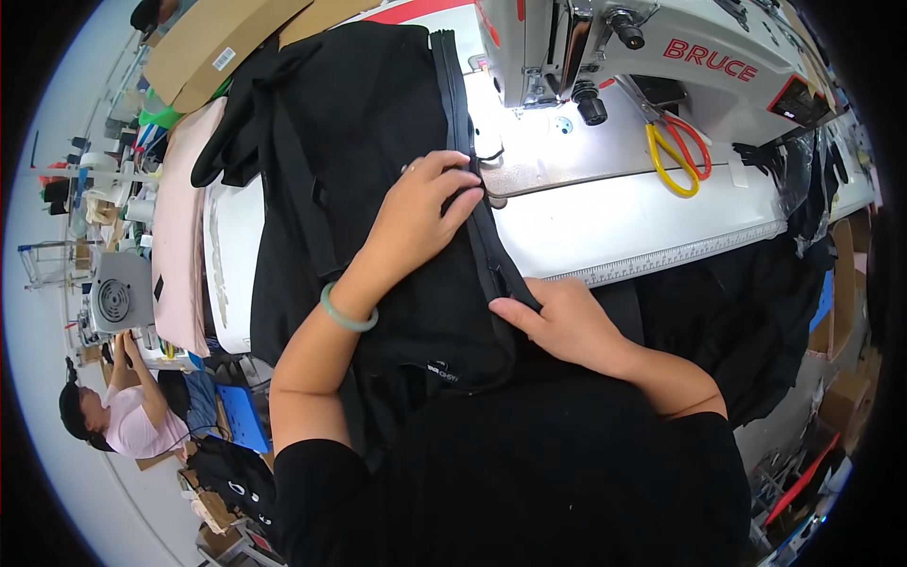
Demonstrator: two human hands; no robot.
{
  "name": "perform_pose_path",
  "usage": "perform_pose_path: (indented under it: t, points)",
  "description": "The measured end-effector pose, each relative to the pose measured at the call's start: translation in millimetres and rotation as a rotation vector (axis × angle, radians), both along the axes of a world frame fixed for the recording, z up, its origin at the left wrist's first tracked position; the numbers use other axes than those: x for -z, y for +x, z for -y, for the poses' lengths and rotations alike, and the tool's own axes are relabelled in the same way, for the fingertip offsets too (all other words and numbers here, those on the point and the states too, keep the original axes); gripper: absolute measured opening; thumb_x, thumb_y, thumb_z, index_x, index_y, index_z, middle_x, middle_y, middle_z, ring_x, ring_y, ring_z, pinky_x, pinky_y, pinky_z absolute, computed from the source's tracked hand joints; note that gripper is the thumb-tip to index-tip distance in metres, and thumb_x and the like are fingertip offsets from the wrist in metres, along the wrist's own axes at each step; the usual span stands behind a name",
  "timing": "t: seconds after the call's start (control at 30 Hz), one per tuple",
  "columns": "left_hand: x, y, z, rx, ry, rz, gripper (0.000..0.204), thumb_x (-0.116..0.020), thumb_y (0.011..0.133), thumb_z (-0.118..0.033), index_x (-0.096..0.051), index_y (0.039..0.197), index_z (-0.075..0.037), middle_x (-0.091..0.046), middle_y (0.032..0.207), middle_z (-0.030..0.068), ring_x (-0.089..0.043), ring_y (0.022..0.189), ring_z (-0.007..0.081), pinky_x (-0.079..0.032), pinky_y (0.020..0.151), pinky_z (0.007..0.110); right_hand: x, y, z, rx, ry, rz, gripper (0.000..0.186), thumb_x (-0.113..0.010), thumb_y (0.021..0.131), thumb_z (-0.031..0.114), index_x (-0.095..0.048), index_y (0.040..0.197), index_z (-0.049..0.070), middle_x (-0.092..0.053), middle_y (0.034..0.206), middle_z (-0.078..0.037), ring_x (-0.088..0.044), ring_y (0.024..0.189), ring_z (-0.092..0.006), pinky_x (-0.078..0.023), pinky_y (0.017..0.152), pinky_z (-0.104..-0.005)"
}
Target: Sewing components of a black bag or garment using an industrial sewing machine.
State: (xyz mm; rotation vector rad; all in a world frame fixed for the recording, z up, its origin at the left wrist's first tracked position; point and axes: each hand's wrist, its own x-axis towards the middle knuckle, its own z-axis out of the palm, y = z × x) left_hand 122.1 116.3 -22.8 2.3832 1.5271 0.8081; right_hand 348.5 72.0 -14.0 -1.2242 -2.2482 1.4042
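Observation:
A black garment [368, 104], which looks like a jacket, lies over the white table in front of me. A zipper [455, 99] runs down its right edge, beside the sewing machine's metal bed. My left hand [420, 213] rests on the fabric with bent fingers, pinching the zipper edge close to the needle area. Lower down, my right hand [572, 321] grips the same edge between thumb and fingers. A small label [442, 371] shows at the garment's near end. Beneath the fingers, the exact hold on the layers is hidden.
The white sewing machine [699, 90] stands at the far right. Scissors [682, 161] with red and yellow handles lie by it. A ruler strip [694, 257] follows the table's near edge; dark cloth [727, 321] hangs below. Left are a pink pad [179, 236], a cardboard box [213, 52] and a seated person [142, 425].

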Motion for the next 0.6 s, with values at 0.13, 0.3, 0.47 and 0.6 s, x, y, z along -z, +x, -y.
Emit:
perform_pose_path:
  t: [0.13, 0.3, 0.47, 0.6]
  points:
    - [-40.5, 23.1, 56.3, -0.224, -0.41, 0.197, 0.024, -0.073, 0.085, -0.016, -0.069, 0.103, -0.001, -0.07, 0.096, 0.0109, -0.068, 0.079, 0.0219, -0.052, 0.07, 0.03, 2.0, -5.3, 14.0, -0.034, 0.367, -0.176, 0.036, -0.07, 0.086, 0.032, -0.052, 0.073, 0.004, -0.061, 0.07, -0.017, -0.06, 0.064, -0.0372, -0.046, 0.058, -0.0451]
    - [-28.5, 30.2, 89.0, -0.317, -0.741, 0.441, 0.037, -0.068, 0.09, -0.016, -0.063, 0.12, 0.006, -0.073, 0.092, 0.0127, -0.067, 0.077, 0.0101, -0.053, 0.074, 0.024, 17.1, -31.2, 15.2, -0.364, 0.659, -0.221, 0.032, -0.072, 0.084, 0.026, -0.063, 0.105, 0.003, -0.062, 0.106, -0.013, -0.06, 0.095, -0.0252, -0.053, 0.077, -0.0355]
    - [2.7, 18.8, 105.1, -0.381, -0.798, 0.817, 0.03, -0.062, 0.093, -0.008, -0.064, 0.121, 0.004, -0.07, 0.089, 0.0063, -0.061, 0.081, 0.0071, -0.05, 0.073, 0.022, 29.9, -28.8, 11.6, -0.364, 0.552, -0.429, 0.022, -0.072, 0.084, 0.021, -0.065, 0.097, 0.005, -0.066, 0.099, -0.01, -0.063, 0.091, -0.0252, -0.053, 0.074, -0.0355]
    - [10.5, 23.5, 114.7, -0.453, -0.562, 0.832, 0.023, -0.059, 0.095, -0.005, -0.067, 0.114, 0.003, -0.068, 0.083, 0.0025, -0.057, 0.072, 0.005, -0.046, 0.066, 0.02, 28.1, -18.1, 1.6, 0.085, 0.578, -0.362, 0.012, -0.073, 0.082, 0.014, -0.067, 0.085, 0.004, -0.064, 0.077, -0.007, -0.063, 0.072, -0.0257, -0.051, 0.066, -0.0342]
